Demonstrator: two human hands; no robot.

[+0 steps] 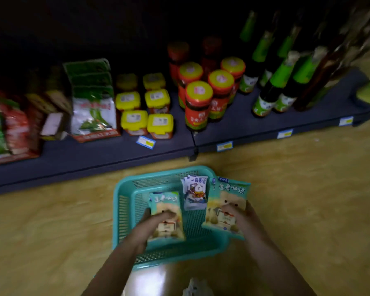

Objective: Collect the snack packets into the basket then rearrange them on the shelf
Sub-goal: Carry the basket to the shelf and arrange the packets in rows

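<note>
Both forearms reach in from the bottom edge, angled toward each other, hands low over the basket (116, 210) sitting on the floor (51, 221). The left hand (145, 229) has its grip wrapped round the lower half of a green packet (165, 201), thumb across the front, with the packet upright and inside the basket walls. The right hand (244, 218) does the same with a second green packet (229, 191), thumb on the front and fingers behind, but that one hangs over the basket's right rim. Between the two grips, slightly further from the person, a few white-and-blue packets (195, 192) lean against the basket's far wall. Beyond both grips is the shelf (115, 154), carrying yellow-lidded tubs (145, 110), red jars (199, 103) and green-labelled bottles (273, 88). It's all pretty blurry, so I can't read the labels.
</note>
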